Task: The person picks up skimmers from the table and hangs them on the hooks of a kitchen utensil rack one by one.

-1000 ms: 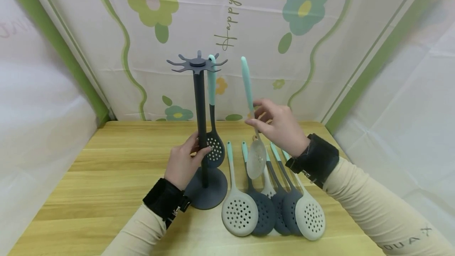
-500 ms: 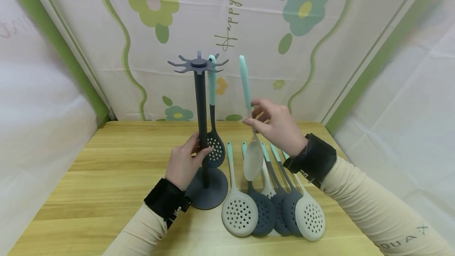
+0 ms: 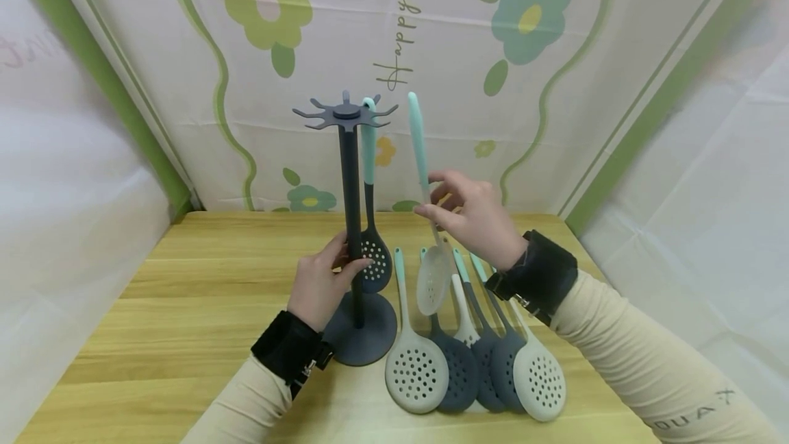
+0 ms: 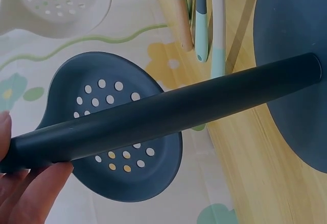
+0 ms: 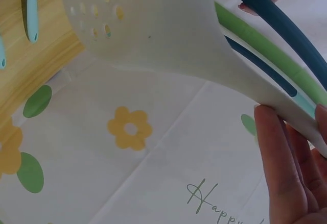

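Observation:
My left hand (image 3: pixel 322 283) grips the pole of a dark utensil stand (image 3: pixel 349 183), which stands upright on a round base and carries a ring of hooks on top. On a hook at its right side hangs a dark slotted spoon (image 3: pixel 377 266) with a mint handle; the left wrist view shows its holed bowl (image 4: pixel 117 81) behind the pole. In my right hand (image 3: pixel 471 218) a pale slotted spoon (image 3: pixel 433 283) is pinched by its shaft, mint handle up and bowl down. The held spoon's handle end is apart from the hooks, to their right.
Several slotted utensils lie on the wooden table (image 3: pixel 216 307) right of the base, among them a pale skimmer (image 3: pixel 416 375), a dark skimmer (image 3: pixel 459 379) and another pale skimmer (image 3: pixel 540 379). Some overlap. A flower-printed cloth (image 3: pixel 345 40) hangs behind the table.
My right hand has moved left with the pale slotted spoon, bringing its handle nearer the hooks. The left hand keeps its grip on the pole, almost unmoved.

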The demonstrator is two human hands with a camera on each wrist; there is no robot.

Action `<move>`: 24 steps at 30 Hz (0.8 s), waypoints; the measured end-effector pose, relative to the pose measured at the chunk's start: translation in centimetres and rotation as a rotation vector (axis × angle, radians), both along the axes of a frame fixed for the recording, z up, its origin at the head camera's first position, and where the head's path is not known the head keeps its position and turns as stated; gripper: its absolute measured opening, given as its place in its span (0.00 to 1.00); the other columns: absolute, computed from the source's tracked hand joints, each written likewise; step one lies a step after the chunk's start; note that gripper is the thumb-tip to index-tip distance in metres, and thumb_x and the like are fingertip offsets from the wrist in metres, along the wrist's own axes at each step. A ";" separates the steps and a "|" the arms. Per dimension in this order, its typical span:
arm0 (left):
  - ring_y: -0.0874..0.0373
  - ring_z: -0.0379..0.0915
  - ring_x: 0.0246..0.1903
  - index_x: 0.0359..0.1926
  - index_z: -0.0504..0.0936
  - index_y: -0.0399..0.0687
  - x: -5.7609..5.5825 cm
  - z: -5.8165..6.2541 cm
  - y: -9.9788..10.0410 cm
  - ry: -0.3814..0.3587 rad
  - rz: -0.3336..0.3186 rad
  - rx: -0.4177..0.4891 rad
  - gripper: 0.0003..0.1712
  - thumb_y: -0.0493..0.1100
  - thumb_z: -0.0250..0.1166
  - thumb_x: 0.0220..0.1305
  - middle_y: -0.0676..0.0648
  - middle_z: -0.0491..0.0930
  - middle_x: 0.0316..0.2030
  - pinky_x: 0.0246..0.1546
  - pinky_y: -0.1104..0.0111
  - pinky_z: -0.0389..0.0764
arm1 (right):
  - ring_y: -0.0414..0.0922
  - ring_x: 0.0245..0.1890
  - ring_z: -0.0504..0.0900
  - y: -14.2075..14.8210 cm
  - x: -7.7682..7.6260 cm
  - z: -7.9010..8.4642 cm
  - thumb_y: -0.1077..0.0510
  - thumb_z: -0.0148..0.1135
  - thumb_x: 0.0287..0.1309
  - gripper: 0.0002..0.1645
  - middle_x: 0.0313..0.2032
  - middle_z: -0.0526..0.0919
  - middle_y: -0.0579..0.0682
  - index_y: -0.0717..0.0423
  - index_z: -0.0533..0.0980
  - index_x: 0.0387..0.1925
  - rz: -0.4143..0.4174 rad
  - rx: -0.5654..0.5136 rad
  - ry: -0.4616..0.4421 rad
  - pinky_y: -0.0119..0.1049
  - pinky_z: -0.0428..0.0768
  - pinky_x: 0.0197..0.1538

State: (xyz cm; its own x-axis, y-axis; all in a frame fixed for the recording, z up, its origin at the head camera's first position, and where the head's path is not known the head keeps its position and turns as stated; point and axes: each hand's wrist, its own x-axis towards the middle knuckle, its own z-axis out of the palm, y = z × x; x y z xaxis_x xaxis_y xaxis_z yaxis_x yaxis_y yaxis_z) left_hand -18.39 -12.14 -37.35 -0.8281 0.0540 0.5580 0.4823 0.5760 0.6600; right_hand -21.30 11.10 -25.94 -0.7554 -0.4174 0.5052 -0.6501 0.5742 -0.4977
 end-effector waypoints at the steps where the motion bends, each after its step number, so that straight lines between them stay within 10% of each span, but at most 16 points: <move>1: 0.48 0.87 0.40 0.56 0.80 0.42 0.0 0.0 0.0 -0.001 -0.001 0.001 0.22 0.41 0.70 0.61 0.40 0.88 0.41 0.38 0.58 0.87 | 0.49 0.29 0.87 0.0 0.0 0.0 0.60 0.69 0.59 0.28 0.36 0.87 0.58 0.66 0.73 0.58 -0.001 0.002 0.004 0.43 0.86 0.35; 24: 0.48 0.87 0.40 0.54 0.81 0.44 -0.1 0.1 0.0 0.004 -0.007 0.014 0.20 0.41 0.70 0.61 0.41 0.88 0.40 0.37 0.59 0.87 | 0.48 0.28 0.88 -0.6 -0.1 0.3 0.60 0.70 0.58 0.27 0.36 0.87 0.58 0.65 0.74 0.58 0.015 0.006 0.012 0.43 0.86 0.35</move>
State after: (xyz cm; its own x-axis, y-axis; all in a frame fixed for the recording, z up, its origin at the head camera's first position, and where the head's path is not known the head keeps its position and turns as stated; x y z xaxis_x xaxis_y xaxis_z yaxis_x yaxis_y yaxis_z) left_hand -18.44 -12.17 -37.26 -0.8253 0.0523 0.5623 0.4893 0.5634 0.6657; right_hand -21.36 10.52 -25.66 -0.7429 -0.4318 0.5115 -0.6646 0.5667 -0.4870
